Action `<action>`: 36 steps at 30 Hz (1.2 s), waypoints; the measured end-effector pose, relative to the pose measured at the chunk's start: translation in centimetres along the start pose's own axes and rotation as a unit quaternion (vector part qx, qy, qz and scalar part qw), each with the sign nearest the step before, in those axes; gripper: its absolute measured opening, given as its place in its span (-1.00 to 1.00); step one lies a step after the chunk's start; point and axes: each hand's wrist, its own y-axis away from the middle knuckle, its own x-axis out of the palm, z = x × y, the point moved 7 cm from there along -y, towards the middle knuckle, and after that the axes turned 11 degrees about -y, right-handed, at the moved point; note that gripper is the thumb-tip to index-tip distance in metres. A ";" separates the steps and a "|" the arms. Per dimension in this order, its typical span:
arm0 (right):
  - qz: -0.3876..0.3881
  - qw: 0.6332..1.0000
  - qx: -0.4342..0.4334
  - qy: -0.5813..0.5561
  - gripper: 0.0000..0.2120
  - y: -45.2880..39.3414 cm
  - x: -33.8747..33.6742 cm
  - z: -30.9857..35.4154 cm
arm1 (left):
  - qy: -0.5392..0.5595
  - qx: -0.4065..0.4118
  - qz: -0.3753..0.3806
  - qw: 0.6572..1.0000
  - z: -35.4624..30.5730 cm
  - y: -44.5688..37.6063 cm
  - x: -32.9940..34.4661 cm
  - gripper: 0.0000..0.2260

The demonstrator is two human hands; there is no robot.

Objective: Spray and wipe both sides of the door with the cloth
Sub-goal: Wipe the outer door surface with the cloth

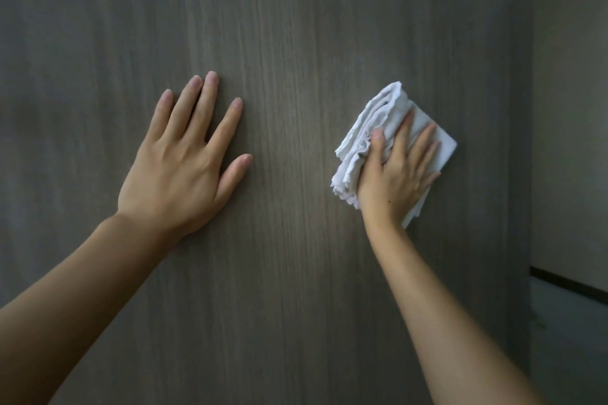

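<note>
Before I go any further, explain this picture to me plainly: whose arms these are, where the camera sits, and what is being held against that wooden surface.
There is no machine here. The two bare arms belong to a person, and the single picture comes from a camera worn on that person's head, looking forward and down at the hands. The grey-brown wood-grain surface filling the view is a door. The left hand lies flat on it with fingers spread and holds nothing. The right hand presses a folded white cloth against the door, near its right edge; the thumb hooks over the cloth's folded layers. No spray bottle is in view. Past the door's edge on the right, a pale wall shows.
</note>
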 end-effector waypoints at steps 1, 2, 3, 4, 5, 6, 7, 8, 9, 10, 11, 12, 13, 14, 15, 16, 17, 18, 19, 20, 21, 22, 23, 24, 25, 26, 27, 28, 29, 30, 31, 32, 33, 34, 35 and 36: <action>0.009 0.999 -0.031 0.017 -0.34 0.8 0.2 0.4 | 0.003 -0.001 -0.002 1.000 0.0 0.0 -0.1 -0.42; 0.022 0.997 -0.069 0.028 -0.34 1.6 0.5 1.0 | 0.010 -0.006 -0.004 1.000 0.1 0.0 -0.1 -0.42; 0.036 0.993 -0.105 0.032 -0.36 2.2 0.9 1.7 | 0.023 -0.011 -0.008 1.000 0.1 0.1 -0.3 -0.42; 0.049 0.989 -0.137 0.028 -0.37 2.6 1.3 2.4 | 0.042 -0.016 -0.016 0.999 0.2 0.1 -0.5 -0.42; 0.059 0.984 -0.167 0.023 -0.38 3.1 1.6 3.3 | 0.063 -0.020 -0.028 0.997 0.3 0.1 -0.8 -0.42; 0.065 0.978 -0.198 0.019 -0.39 3.7 1.9 4.4 | 0.083 -0.023 -0.043 0.995 0.4 0.1 -1.2 -0.42; 0.074 0.970 -0.231 0.019 -0.39 4.4 2.1 5.6 | 0.102 -0.026 -0.059 0.993 0.6 0.2 -1.5 -0.43; 0.087 0.960 -0.267 0.019 -0.40 5.5 2.5 6.7 | 0.120 -0.030 -0.074 0.990 0.8 0.4 -1.7 -0.43; 0.103 0.945 -0.311 0.013 -0.40 6.8 2.9 7.7 | 0.138 -0.037 -0.088 0.986 1.0 0.5 -1.9 -0.43; 0.122 0.923 -0.364 0.003 -0.40 8.3 3.3 8.7 | 0.153 -0.047 -0.101 0.982 1.2 0.6 -2.1 -0.43; 0.143 0.896 -0.421 -0.006 -0.40 9.9 3.6 9.6 | 0.165 -0.056 -0.111 0.978 1.4 0.7 -2.2 -0.42; 0.165 0.866 -0.471 -0.010 -0.40 11.3 3.8 10.1 | 0.174 -0.061 -0.116 0.976 1.5 0.8 -2.3 -0.41; 0.183 0.841 -0.508 -0.012 -0.41 12.2 4.1 10.4 | 0.179 -0.058 -0.117 0.975 1.5 0.8 -2.3 -0.41; 0.198 0.823 -0.532 -0.015 -0.42 12.6 4.1 10.6 | 0.179 -0.047 -0.112 0.976 1.3 0.9 -2.4 -0.40; 0.212 0.809 -0.548 -0.019 -0.43 12.5 4.2 10.8 | 0.174 -0.032 -0.104 0.979 1.1 0.9 -2.4 -0.40; 0.225 0.796 -0.561 -0.022 -0.43 12.1 4.3 11.1 | 0.164 -0.017 -0.092 0.982 1.0 1.0 -2.4 -0.40; 0.236 0.782 -0.576 -0.022 -0.42 11.5 4.3 11.5 | 0.152 -0.004 -0.082 0.985 1.0 1.0 -2.5 -0.40; 0.244 0.769 -0.591 -0.014 -0.40 10.7 4.6 11.9 | 0.138 0.007 -0.077 0.987 1.0 1.0 -2.7 -0.41; 0.243 0.762 -0.600 -0.002 -0.38 9.6 4.8 12.4 | 0.126 0.014 -0.072 0.989 1.2 1.1 -2.9 -0.41; 0.233 0.769 -0.595 0.013 -0.38 8.1 5.0 13.0 | 0.118 0.016 -0.068 0.991 1.5 1.1 -3.1 -0.42; 0.218 0.791 -0.572 0.025 -0.37 6.5 5.2 13.7 | 0.112 0.013 -0.062 0.992 2.1 1.2 -3.4 -0.43; 0.205 0.822 -0.531 0.032 -0.36 4.8 5.5 14.3 | 0.107 0.008 -0.054 0.993 2.7 1.4 -3.7 -0.43; 0.192 0.855 -0.480 0.035 -0.35 3.3 5.7 14.7 | 0.102 0.002 -0.044 0.994 3.2 1.7 -3.8 -0.43; 0.173 0.885 -0.431 0.037 -0.35 2.4 5.9 15.1 | 0.096 -0.003 -0.034 0.995 3.8 2.1 -4.0 -0.43; 0.150 0.907 -0.392 0.040 -0.35 2.1 6.0 15.4 | 0.091 -0.006 -0.027 0.995 4.3 2.4 -4.1 -0.43; 0.130 0.921 -0.363 0.043 -0.35 2.4 6.0 15.6 | 0.087 -0.007 -0.022 0.996 4.7 2.8 -4.3 -0.44; 0.117 0.931 -0.343 0.041 -0.35 2.9 6.1 15.8 | 0.082 -0.004 -0.018 0.996 5.2 3.0 -4.5 -0.44; 0.109 0.937 -0.330 0.037 -0.36 3.6 6.2 16.0 | 0.075 -0.002 -0.018 0.997 5.5 3.0 -4.7 -0.44; 0.107 0.940 -0.322 0.034 -0.36 4.5 6.2 16.2 | 0.071 -0.003 -0.018 0.997 5.8 3.0 -5.0 -0.45; 0.110 0.939 -0.323 0.034 -0.36 5.5 6.2 16.3 | 0.071 -0.008 -0.022 0.997 6.1 2.8 -5.2 -0.46; 0.117 0.935 -0.333 0.035 -0.36 6.7 6.4 16.4 | 0.075 -0.017 -0.027 0.997 6.4 2.5 -5.5 -0.46; 0.125 0.928 -0.350 0.035 -0.36 8.1 6.5 16.5 | 0.081 -0.026 -0.034 0.996 6.7 2.2 -5.8 -0.47; 0.134 0.919 -0.371 0.030 -0.37 9.8 6.5 16.6 | 0.085 -0.033 -0.042 0.995 6.8 1.8 -6.2 -0.48; 0.147 0.908 -0.393 0.016 -0.37 11.8 6.6 16.5 | 0.085 -0.036 -0.047 0.995 6.8 1.6 -6.4 -0.48; 0.164 0.895 -0.416 -0.006 -0.36 14.1 6.6 16.2 | 0.083 -0.037 -0.049 0.995 6.7 1.4 -6.6 -0.49; 0.185 0.879 -0.439 -0.028 -0.33 16.5 6.5 15.9 | 0.080 -0.036 -0.048 0.995 6.5 1.4 -6.6 -0.49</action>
